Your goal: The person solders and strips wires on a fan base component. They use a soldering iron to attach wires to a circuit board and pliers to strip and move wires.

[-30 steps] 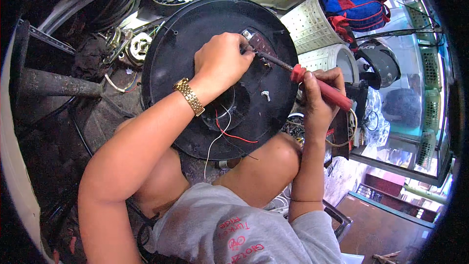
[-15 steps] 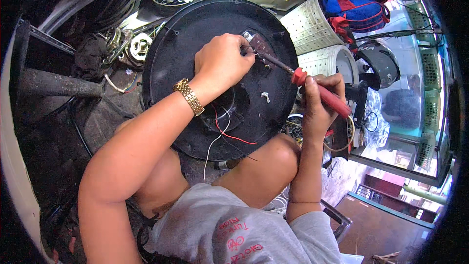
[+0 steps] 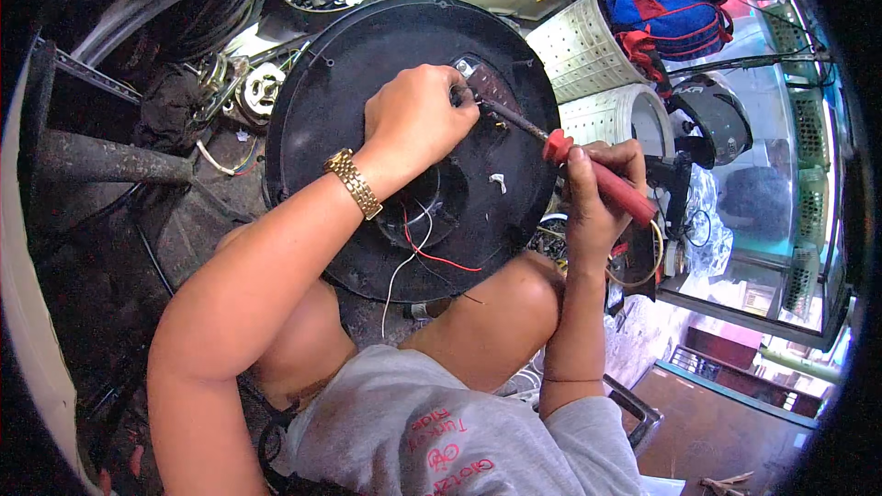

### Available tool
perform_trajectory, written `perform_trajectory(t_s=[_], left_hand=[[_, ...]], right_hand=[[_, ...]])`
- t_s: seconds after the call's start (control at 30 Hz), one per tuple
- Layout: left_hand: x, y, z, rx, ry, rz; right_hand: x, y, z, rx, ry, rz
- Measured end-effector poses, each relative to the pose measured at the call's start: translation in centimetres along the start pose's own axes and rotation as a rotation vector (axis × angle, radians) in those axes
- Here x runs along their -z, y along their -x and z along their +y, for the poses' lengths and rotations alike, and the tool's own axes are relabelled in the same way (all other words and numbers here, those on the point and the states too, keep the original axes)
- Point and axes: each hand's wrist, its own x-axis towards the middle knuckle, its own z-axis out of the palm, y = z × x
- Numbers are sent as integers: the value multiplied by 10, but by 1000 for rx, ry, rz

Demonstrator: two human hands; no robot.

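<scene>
Best way here, I'd say: keep left hand (image 3: 415, 119) pinched on the small part at the brown plate (image 3: 489, 92), frame upper centre on black disc (image 3: 367, 129), w/ right hand (image 3: 593, 197) fingers clamped round red-handled screwdriver (image 3: 602, 182), shaft in line, light pressure.

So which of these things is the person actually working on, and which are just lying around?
In use:
- black round disc, propped against the knees
- small dark part on the disc, pinched by the left hand
- red-handled tool, gripped by the right hand, tip on that part
- red and white wires hanging from the disc's hub

Lying about:
- blue and red backpack
- white perforated drum
- dark helmet
</scene>
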Motion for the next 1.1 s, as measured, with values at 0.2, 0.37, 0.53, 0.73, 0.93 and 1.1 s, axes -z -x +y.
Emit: perform_trajectory(t_s=[0.2, 0.37, 0.53, 0.73, 0.93, 1.1], left_hand=[[-2, 0, -3, -47, -2, 31], [-1, -1, -1, -20, -15, 13], [-1, 0, -2, -24, -11, 8], [-2, -1, -3, -39, -9, 31], [-2, 0, -3, -38, -4, 26], [-4, -1, -3, -27, -3, 27]], right_hand=[[-1, 0, -4, 2, -5, -9], [0, 0, -3, -20, -41, -16], [-2, 1, -2, 35, -33, -30], [-5, 3, -7, 189, 54, -80], [-5, 8, -10, 199, 63, -70], [-7, 3, -9, 252, 58, -72]])
